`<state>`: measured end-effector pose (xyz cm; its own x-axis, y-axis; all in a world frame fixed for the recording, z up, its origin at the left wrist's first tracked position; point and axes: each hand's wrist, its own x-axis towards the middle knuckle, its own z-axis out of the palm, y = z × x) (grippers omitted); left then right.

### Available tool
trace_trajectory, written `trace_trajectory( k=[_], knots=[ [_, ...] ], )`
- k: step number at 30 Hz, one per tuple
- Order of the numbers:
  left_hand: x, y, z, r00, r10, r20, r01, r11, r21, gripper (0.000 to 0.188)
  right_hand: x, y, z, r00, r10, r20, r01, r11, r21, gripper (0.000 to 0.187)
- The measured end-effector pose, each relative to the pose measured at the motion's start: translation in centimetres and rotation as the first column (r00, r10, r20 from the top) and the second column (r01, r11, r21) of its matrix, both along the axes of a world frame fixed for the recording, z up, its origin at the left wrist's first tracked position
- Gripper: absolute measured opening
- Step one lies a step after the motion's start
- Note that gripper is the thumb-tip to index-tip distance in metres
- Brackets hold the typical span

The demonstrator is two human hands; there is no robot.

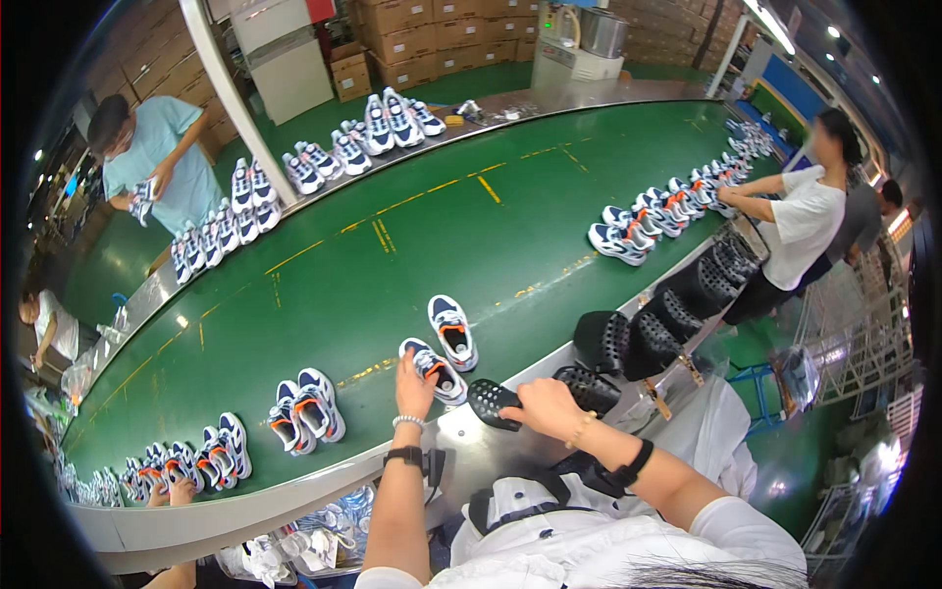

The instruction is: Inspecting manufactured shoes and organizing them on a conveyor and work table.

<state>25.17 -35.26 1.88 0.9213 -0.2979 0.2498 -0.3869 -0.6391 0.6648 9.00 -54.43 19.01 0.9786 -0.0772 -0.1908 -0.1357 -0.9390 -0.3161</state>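
Observation:
My left hand (415, 391) is closed on the side of a navy, white and orange sneaker (438, 373), which rests on the green conveyor belt by its near edge. A second sneaker (453, 332) of the same kind lies just beyond it. My right hand (551, 408) grips a black perforated piece (494, 402), shaped like an insole, over the metal edge right of the held sneaker. Beside my right hand sits another black perforated piece (587, 390), and stacks of them (653, 342) stand farther right.
Pairs of sneakers (306, 412) line the belt (392, 265) to the left, and more (620, 239) to the right. A worker (805, 211) stands at the right; another (162, 162) handles a shoe across the belt. A co-worker's hands (175, 493) touch shoes at lower left. Cardboard boxes (432, 44) are stacked behind.

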Motion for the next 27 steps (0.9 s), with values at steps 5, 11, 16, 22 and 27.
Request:
trace_trajectory(
  k=[5, 11, 16, 22, 27],
  knots=[
    [1.4, -1.5, -1.2, 0.926, 0.126, -0.357, -0.118, 0.992, 0.043, 0.04, 7.4, 2.5, -6.5, 0.999, 0.017, -0.039, -0.016, 1.0, 0.026, 0.043],
    [1.5, -0.8, -1.3, 0.955, 0.111, -0.274, -0.097, 0.993, 0.063, 0.039, 13.9, 5.5, -12.0, 0.992, -0.015, 0.125, 0.016, 1.0, -0.007, 0.034],
    [0.5, -0.5, -1.9, 0.959, 0.115, -0.259, -0.102, 0.993, 0.065, 0.037, 13.3, 7.3, -19.0, 0.957, -0.09, 0.275, 0.072, 0.995, 0.075, 0.029],
    [-1.3, -0.9, -4.6, 0.95, 0.121, -0.287, -0.17, 0.974, -0.149, 0.043, 14.0, 7.3, -20.6, 0.985, -0.121, 0.118, 0.114, 0.991, 0.07, 0.035],
    [-1.5, -0.5, -6.2, 0.906, 0.117, -0.407, -0.222, 0.95, -0.22, 0.042, 13.0, 6.8, -20.1, 0.993, -0.023, 0.115, 0.002, 0.985, 0.175, 0.035]
  ],
)
